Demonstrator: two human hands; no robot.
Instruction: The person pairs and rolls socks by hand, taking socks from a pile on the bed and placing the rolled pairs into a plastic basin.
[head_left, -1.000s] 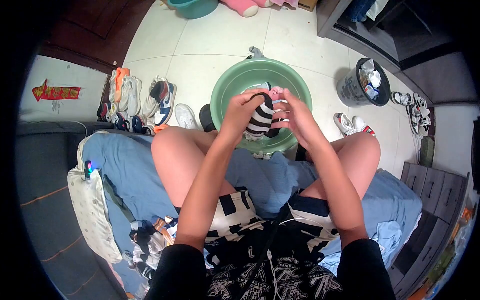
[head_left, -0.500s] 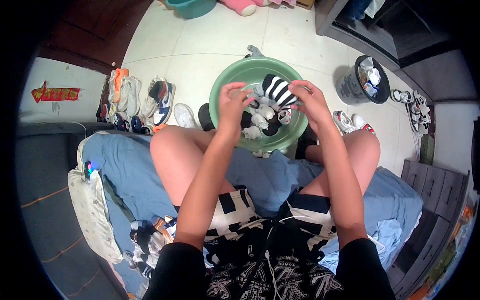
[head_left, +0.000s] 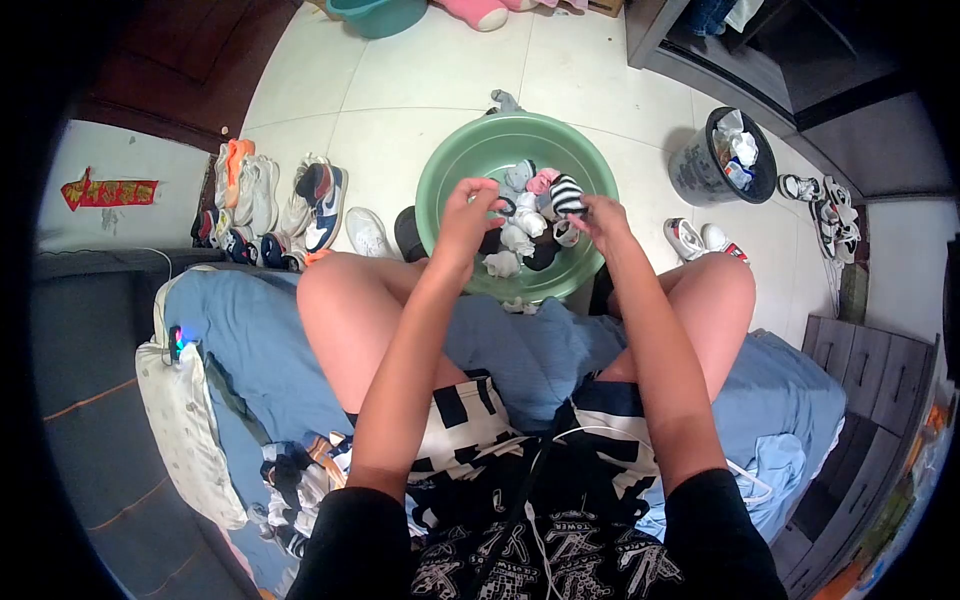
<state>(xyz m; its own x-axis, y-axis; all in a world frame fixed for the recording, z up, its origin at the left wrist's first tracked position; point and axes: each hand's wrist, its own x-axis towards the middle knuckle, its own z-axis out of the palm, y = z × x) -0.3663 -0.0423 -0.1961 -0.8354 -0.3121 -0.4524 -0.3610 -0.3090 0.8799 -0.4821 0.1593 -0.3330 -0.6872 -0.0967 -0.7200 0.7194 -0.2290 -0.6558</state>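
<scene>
The black-and-white striped sock bundle (head_left: 567, 194) is low over the right part of the green basin (head_left: 437, 190), among other bundled socks. Beside it, my right hand (head_left: 604, 220) has its thumb and fingers apart, with the fingertips next to the bundle's lower right edge. Over the basin's left side, my left hand (head_left: 470, 218) is half curled with its fingers apart and holds nothing. White sock bundles (head_left: 517, 239), a pink one (head_left: 542, 181), a grey one (head_left: 519, 175) and a black one (head_left: 541, 252) lie in the basin.
Shoes (head_left: 262, 195) stand on the left floor, and white shoes (head_left: 685, 239) lie on the right near a dark bin (head_left: 692, 172). A grey item (head_left: 506, 101) is behind the basin. Loose clothes (head_left: 300, 490) lie on the blue bedding (head_left: 255, 340).
The striped bundle has gone from between my hands down toward the socks in the basin. My right hand has let it go and moved slightly lower; my left hand has drawn away from it.
</scene>
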